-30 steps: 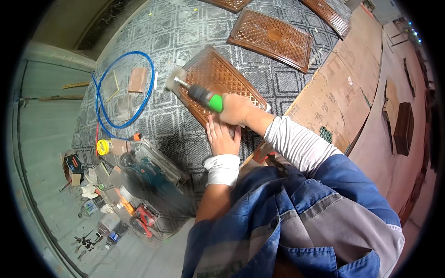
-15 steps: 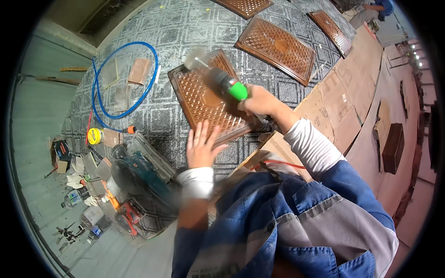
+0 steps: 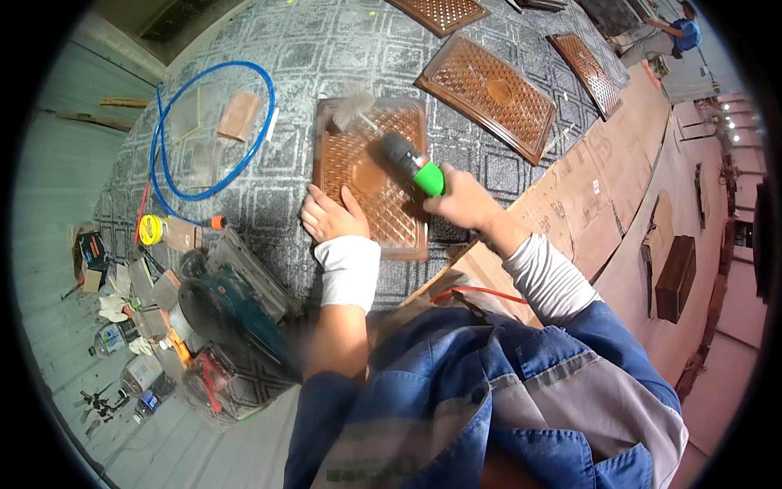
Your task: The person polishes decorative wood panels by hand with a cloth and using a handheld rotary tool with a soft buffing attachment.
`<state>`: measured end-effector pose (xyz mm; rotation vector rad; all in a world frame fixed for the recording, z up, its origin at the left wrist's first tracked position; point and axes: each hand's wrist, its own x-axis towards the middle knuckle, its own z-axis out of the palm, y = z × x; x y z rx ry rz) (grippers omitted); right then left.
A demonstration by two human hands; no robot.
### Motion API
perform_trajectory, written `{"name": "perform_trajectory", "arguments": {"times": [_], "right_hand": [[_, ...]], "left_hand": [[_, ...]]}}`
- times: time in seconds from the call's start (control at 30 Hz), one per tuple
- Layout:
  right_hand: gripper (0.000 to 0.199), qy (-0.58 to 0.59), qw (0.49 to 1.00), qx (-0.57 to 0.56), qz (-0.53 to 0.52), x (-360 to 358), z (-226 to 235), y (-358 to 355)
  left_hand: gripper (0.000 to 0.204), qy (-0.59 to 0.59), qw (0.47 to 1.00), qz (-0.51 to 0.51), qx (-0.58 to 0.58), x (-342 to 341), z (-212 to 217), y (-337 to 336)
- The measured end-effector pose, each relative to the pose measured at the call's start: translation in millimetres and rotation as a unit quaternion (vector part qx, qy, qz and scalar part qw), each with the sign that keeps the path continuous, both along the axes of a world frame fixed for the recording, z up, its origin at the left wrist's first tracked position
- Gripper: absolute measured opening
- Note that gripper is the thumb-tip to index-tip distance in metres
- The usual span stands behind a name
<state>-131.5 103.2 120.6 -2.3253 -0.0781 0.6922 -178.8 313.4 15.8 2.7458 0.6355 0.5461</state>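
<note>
A brown carved wooden panel [image 3: 336,153] with a lattice pattern and an oval centre lies in front of me on the grey patterned carpet. My right hand [image 3: 466,198] grips a green and black cordless drill [image 3: 405,156]. The blurred round brush [image 3: 355,111] on its shaft is over the panel's upper left part; whether it touches the wood I cannot tell. Resting flat at the panel's lower left edge is my left hand [image 3: 332,218], its thumb apart from the fingers.
Similar panels [image 3: 498,88] lie farther off. On the left are a coiled blue hose [image 3: 273,98], a yellow tub [image 3: 151,229], a teal power tool [image 3: 236,297] and bottles [image 3: 142,371]. Cardboard [image 3: 574,183] covers the floor at right. Another person [image 3: 683,34] is at the far right.
The panel has turned from a slant to nearly upright in view. My left hand has shifted up and left along its edge. The drill stays in my right hand, its brush over the panel's upper part.
</note>
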Motion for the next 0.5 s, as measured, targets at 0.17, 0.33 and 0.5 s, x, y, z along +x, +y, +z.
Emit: {"name": "perform_trajectory", "arguments": {"times": [0.17, 0.33, 0.5], "right_hand": [[0.056, -0.021, 0.982, -0.107, 0.151, -7, -3, 15], [0.048, -0.031, 0.997, -0.063, -0.016, 24, -22, -11], [0.055, -0.037, 0.981, -0.118, 0.149, 34, -3, -16]], "left_hand": [[0.052, -0.026, 0.994, -0.097, -0.032, -11, 1, 6], [0.052, -0.005, 0.994, -0.107, -0.019, -10, -2, 7], [0.052, -0.010, 0.988, -0.153, -0.017, -7, -4, 15]]}}
